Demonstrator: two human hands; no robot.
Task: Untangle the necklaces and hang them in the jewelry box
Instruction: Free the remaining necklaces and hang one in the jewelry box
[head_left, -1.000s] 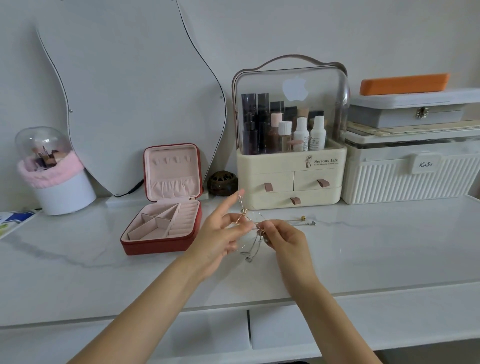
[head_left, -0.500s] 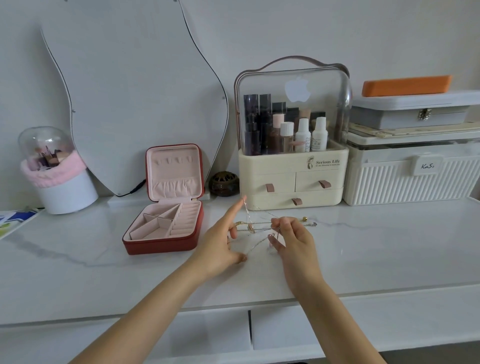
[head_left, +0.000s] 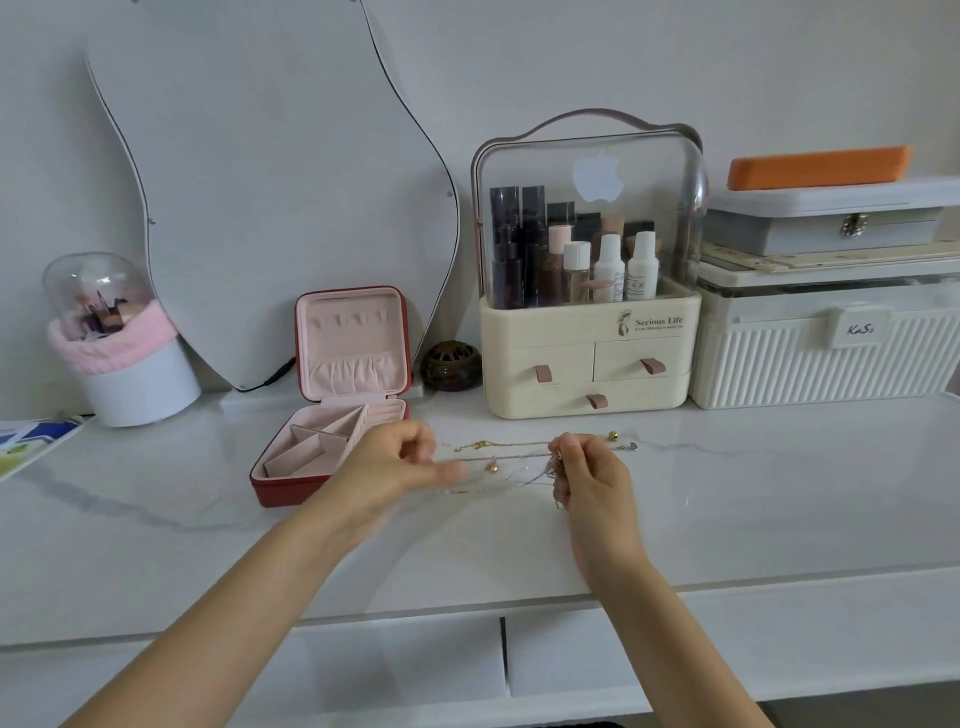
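Front of table (head_left: 779, 519): bare marble right of the right hand (head_left: 592, 478); open to reach
Left: jewelry box (head_left: 332, 447) stands open just behind the left hand (head_left: 395, 462); upright lid blocks the rear
Back: cosmetic organizer (head_left: 587, 364), ribbed case (head_left: 826, 358) and mirror (head_left: 270, 197) line the wall
Between hands: necklaces (head_left: 519, 457) stretched across

Two bare forearms — no sleeves, watch or rings seen, though the left hand (head_left: 395, 462) looks blurred.
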